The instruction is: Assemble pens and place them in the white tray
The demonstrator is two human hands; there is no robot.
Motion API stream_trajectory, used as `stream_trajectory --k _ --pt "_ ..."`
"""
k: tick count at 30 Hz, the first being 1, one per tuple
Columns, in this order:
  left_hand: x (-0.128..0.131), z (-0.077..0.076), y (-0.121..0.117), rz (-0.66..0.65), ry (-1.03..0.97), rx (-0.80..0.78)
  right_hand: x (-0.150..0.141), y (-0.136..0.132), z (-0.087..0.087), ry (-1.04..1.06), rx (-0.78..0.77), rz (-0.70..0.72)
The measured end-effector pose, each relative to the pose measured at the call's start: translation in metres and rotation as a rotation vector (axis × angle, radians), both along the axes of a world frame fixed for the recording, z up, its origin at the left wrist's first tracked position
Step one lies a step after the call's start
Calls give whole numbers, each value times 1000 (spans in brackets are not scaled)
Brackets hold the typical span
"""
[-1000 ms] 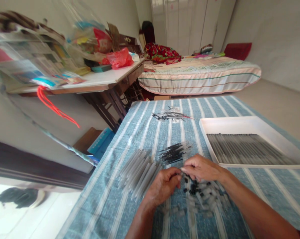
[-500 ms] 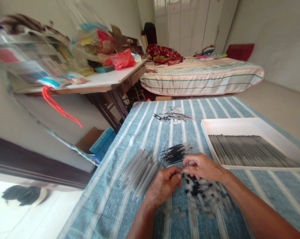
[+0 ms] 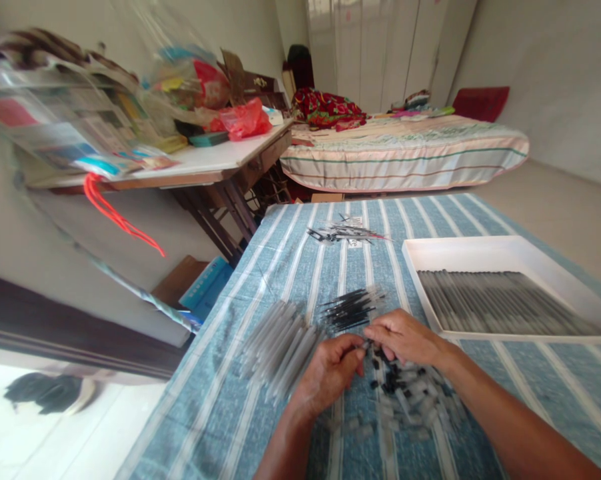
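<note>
My left hand (image 3: 330,368) is closed in a pinch, its fingertips at a small greyish piece too blurred to name. Just to the right, my right hand (image 3: 404,337) is closed too, thumb and fingers pressed together near the left fingertips; what it grips is hidden. Left of my hands lies a bundle of grey translucent pen barrels (image 3: 280,347). Thin black pen refills (image 3: 350,309) lie in a pile just beyond the hands. Below my right hand is a loose heap of clear and black pen caps (image 3: 415,400), partly covered by the hand and forearm.
At right, a white box (image 3: 480,248) holds a row of grey pens (image 3: 495,303). More thin sticks (image 3: 345,232) lie at the far end of the striped blue tablecloth (image 3: 260,267). A cluttered desk (image 3: 205,163) stands left, a bed (image 3: 405,153) behind.
My right hand has shifted slightly, its fingers turning downward and closing together near the left fingertips. My left hand stays almost still.
</note>
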State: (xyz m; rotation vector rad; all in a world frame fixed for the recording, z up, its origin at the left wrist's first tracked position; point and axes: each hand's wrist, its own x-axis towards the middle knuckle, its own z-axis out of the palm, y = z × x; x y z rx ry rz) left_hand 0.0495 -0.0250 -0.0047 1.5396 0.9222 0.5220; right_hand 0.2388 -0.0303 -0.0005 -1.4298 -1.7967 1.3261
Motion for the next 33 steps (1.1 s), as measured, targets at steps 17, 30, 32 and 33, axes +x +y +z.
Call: stream_trajectory --k 17,30,32,33 --pt "1 -4 0 7 -7 16 -1 0 -2 -3 -45 1" --pt "2 -8 0 54 -26 44 0 1 2 61 -1 22" --pt "2 -9 0 86 -18 110 0 1 2 64 0 13" --pt "2 -9 1 105 -9 160 0 1 2 71 -6 12"
